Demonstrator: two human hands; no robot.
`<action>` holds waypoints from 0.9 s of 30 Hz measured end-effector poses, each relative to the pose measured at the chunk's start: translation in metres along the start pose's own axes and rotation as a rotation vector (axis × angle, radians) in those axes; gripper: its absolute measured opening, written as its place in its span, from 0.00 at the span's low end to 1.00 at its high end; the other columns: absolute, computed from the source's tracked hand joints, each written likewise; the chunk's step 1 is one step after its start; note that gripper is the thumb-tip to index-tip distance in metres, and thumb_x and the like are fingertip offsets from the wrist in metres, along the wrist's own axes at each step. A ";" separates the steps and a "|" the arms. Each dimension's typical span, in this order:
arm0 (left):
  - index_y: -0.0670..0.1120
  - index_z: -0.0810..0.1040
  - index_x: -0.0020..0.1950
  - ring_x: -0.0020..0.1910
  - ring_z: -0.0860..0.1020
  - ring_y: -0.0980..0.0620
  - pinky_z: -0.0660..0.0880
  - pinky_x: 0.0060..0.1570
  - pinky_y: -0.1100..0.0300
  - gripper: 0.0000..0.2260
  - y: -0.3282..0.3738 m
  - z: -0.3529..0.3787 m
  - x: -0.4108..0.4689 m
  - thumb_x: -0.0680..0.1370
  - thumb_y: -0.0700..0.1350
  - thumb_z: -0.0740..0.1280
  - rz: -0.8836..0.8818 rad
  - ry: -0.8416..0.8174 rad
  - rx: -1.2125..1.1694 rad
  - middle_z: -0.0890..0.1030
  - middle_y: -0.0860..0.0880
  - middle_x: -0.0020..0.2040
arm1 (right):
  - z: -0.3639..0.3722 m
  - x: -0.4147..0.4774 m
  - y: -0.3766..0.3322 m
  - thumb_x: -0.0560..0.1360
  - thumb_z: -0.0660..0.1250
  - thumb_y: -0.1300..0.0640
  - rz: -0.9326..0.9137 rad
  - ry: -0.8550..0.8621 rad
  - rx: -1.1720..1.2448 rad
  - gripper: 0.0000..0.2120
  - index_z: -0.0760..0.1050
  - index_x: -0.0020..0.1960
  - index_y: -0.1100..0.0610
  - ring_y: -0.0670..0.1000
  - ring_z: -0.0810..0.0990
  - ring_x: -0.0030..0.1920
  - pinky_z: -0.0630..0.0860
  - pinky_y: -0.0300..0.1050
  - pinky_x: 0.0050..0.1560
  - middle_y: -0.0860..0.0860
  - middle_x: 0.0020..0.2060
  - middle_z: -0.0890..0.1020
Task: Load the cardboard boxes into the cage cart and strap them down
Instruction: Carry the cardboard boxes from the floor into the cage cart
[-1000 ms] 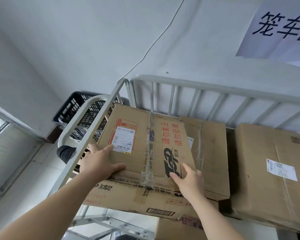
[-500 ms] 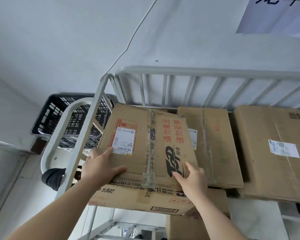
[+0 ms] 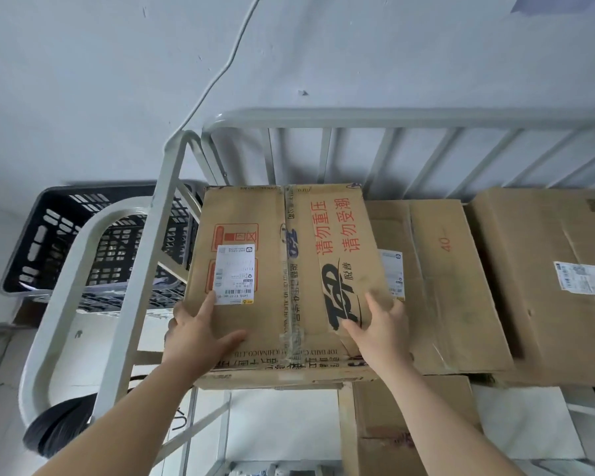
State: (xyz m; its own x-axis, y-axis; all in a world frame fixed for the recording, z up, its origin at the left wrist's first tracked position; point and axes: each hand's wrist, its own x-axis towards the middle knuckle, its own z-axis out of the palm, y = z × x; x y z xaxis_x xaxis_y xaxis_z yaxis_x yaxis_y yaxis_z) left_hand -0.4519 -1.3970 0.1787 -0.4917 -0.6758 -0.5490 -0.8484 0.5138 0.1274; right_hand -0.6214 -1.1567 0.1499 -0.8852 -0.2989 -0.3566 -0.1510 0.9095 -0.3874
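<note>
Cage cart point(image 3: 392, 116), centre frame: three cardboard boxes across the top layer, namely the printed box point(image 3: 255, 207) at left by the side rail, its right edge hiding part of a plain box point(image 3: 443, 286) at centre, and a third box point(image 3: 547, 242) at right. At least one lower box point(image 3: 409, 424) sits beneath. Left hand point(image 3: 196, 334) and right hand point(image 3: 382, 324) lie flat on the printed box's near end, fingers straight, thumbs spread, gripping nothing. Judged status: loading well advanced, this box being seated; no strap visible across the boxes, so strapping appears outstanding.
</note>
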 end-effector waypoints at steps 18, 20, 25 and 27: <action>0.59 0.38 0.76 0.71 0.56 0.35 0.59 0.70 0.44 0.53 0.001 0.033 0.082 0.64 0.71 0.69 -0.032 0.024 0.075 0.50 0.33 0.73 | 0.058 0.062 -0.014 0.71 0.68 0.40 -0.063 -0.042 -0.104 0.42 0.49 0.76 0.50 0.63 0.66 0.63 0.69 0.50 0.62 0.64 0.64 0.62; 0.58 0.38 0.76 0.71 0.55 0.34 0.59 0.69 0.44 0.53 0.001 0.036 0.083 0.64 0.71 0.68 -0.029 0.030 0.090 0.49 0.32 0.73 | 0.060 0.062 -0.012 0.72 0.67 0.40 -0.071 -0.041 -0.123 0.42 0.49 0.76 0.51 0.63 0.66 0.64 0.68 0.51 0.63 0.64 0.65 0.61; 0.58 0.35 0.76 0.75 0.46 0.34 0.52 0.73 0.44 0.53 0.005 0.035 0.079 0.65 0.72 0.67 -0.055 -0.004 0.126 0.41 0.30 0.74 | 0.057 0.060 -0.015 0.73 0.65 0.39 -0.070 -0.075 -0.183 0.42 0.46 0.76 0.50 0.63 0.64 0.66 0.67 0.52 0.66 0.66 0.67 0.60; 0.56 0.41 0.76 0.75 0.44 0.36 0.49 0.73 0.44 0.49 0.011 0.031 0.075 0.68 0.69 0.67 -0.051 0.006 0.161 0.41 0.32 0.75 | 0.051 0.058 -0.017 0.75 0.63 0.40 -0.060 -0.114 -0.213 0.39 0.45 0.76 0.50 0.65 0.59 0.70 0.61 0.54 0.70 0.68 0.70 0.56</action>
State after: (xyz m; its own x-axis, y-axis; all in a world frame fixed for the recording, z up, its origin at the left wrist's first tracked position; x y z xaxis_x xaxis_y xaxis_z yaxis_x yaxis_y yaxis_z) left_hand -0.4915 -1.4257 0.1133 -0.4506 -0.7061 -0.5462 -0.8301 0.5565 -0.0346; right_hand -0.6474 -1.2041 0.0928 -0.8181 -0.3738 -0.4371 -0.3016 0.9259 -0.2274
